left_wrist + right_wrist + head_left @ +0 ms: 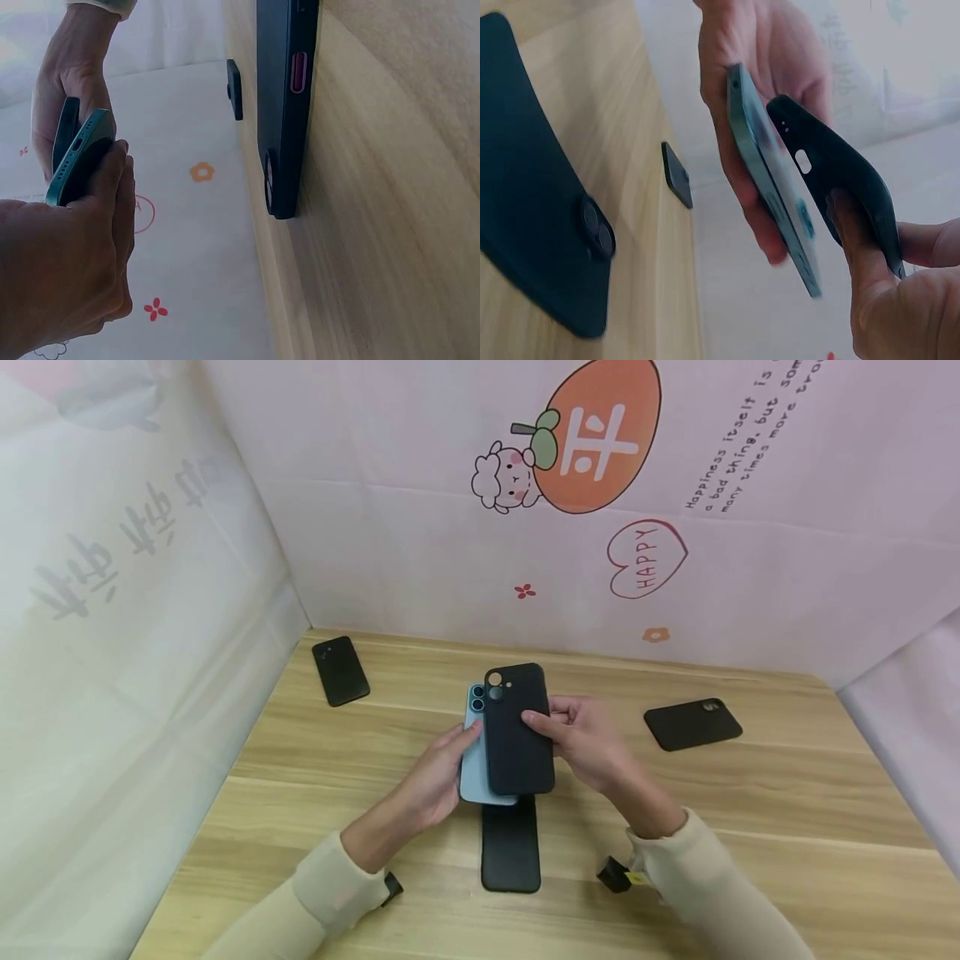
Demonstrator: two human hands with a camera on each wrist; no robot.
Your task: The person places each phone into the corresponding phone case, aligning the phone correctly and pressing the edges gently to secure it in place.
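Note:
My left hand (431, 781) holds a light blue phone (474, 768), its back and camera lenses facing up, with the thumb along its edge. My right hand (592, 743) grips a black phone case (522, 752) by its right side, thumb on top. In the head view the case overlaps much of the phone. A gap between the case (847, 161) and the phone (769, 176) shows in the right wrist view, where they stand at an angle to each other. Below both, a black-cased phone (511, 852) lies on the table, its upper end hidden in the head view.
Another black phone or case (341, 672) lies at the back left of the wooden table (300, 827), and one more (693, 724) lies at the right. Printed white cloth (420, 543) rises behind the table and at its sides.

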